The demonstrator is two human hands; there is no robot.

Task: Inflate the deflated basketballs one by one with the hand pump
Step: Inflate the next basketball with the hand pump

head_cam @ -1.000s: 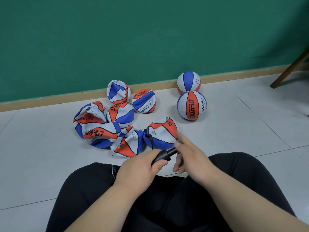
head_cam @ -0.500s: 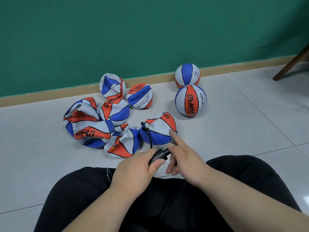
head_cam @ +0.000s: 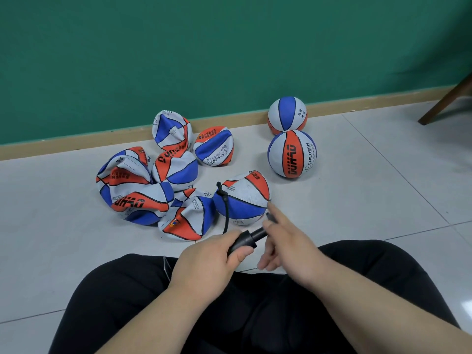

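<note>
Left hand: the left hand (head_cam: 212, 259) is wrapped round the barrel of the black pump (head_cam: 245, 240), thumb pressed on top, low in front of the lap
Right hand: the right hand (head_cam: 291, 251) sits at the pump's far end, forefinger stretched out along the rod, the other fingers hanging loosely bent beneath; a dark tip of the handle peeks out by the forefinger, and whether the hand pinches it I cannot tell
Pump: slanting up to the right between the two hands, above the floor and just short of the balls
Hose: a thin black hose (head_cam: 226, 210) climbs from the pump to the top left of the ball on the hose (head_cam: 242, 198), its end fitting standing up at the ball's surface
Ball on the hose: on the tiles right in front of the hands, rounded on top but not a full sphere, orange, white and blue panels
Flat balls: a heap of flat balls (head_cam: 143, 190) lies crumpled to the left, touching one another, the nearest one touching the ball on the hose
Round balls: two full ones off to the right, the near round ball (head_cam: 292, 153) just in front of the far round ball (head_cam: 287, 113), which sits at the skirting board (head_cam: 76, 143)
Surroundings: green wall (head_cam: 229, 47) behind, pale tiled floor (head_cam: 383, 187), a brown wooden leg (head_cam: 447, 100) at the right edge, black trousers (head_cam: 127, 302) on crossed legs
</note>
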